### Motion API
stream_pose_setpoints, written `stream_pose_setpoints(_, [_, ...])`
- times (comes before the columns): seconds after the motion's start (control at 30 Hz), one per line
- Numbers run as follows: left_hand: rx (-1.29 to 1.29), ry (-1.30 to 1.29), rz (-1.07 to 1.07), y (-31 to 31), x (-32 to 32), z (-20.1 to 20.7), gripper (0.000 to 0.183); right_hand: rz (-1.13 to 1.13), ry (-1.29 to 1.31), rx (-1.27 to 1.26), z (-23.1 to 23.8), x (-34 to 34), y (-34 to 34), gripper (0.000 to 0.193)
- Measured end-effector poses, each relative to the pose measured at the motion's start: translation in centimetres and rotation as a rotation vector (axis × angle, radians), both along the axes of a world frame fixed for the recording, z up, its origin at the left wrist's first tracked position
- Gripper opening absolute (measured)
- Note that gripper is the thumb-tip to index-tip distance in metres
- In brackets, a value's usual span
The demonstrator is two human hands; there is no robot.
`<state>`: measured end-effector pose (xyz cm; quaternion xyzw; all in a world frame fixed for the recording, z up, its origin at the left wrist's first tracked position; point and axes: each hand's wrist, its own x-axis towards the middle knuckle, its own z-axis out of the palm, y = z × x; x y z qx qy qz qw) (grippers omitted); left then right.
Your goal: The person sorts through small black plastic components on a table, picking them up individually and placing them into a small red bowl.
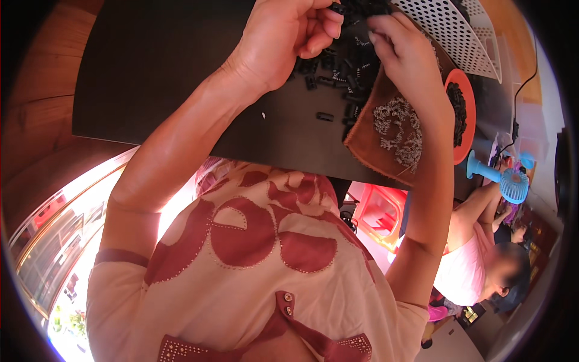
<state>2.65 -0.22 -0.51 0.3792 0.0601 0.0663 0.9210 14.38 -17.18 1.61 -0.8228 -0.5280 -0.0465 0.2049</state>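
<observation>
My left hand point(283, 45) is closed at the top of the table, with a small black plastic piece point(338, 8) pinched at its fingertips. To its right, my right hand point(405, 51) curls over the pile with thumb and fingers drawn together; whatever they hold is too small to make out. Several loose black plastic pieces point(325, 80) lie heaped below and between the hands, some with little metal springs among them. Under my right forearm, a heap of small metal springs point(398, 130) rests on a brown cloth point(369, 140).
An orange bowl point(467, 139) of small dark parts stands right of my right forearm. Beyond it is a white perforated basket point(458, 36). A blue handheld fan point(512, 184) is at the right, near a seated person in pink point(467, 265). The dark table point(163, 72) extends left.
</observation>
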Motion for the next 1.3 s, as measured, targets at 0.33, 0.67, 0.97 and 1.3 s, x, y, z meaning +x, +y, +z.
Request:
stream_pose_setpoints(0.33, [-0.002,0.047,0.040,0.6,-0.1,-0.4,0.017,0.012,-0.150,-0.183,-0.3,1.1,2.0,0.012])
stream_pose_setpoints(0.67, [-0.119,0.029,-0.192,0.3,-0.3,-1.1,0.034,-0.136,0.734,0.364,2.2,-2.9,0.1,0.008])
stream_pose_setpoints(0.97, [-0.135,0.026,-0.246,-0.5,-0.4,-0.7,0.029,-0.053,0.774,0.651,0.2,-4.2,1.3,0.011])
stream_pose_setpoints(1.3, [-0.041,-0.044,-0.221,-0.9,-0.4,-0.6,0.027,0.022,0.568,0.576,0.4,-4.7,0.9,0.013])
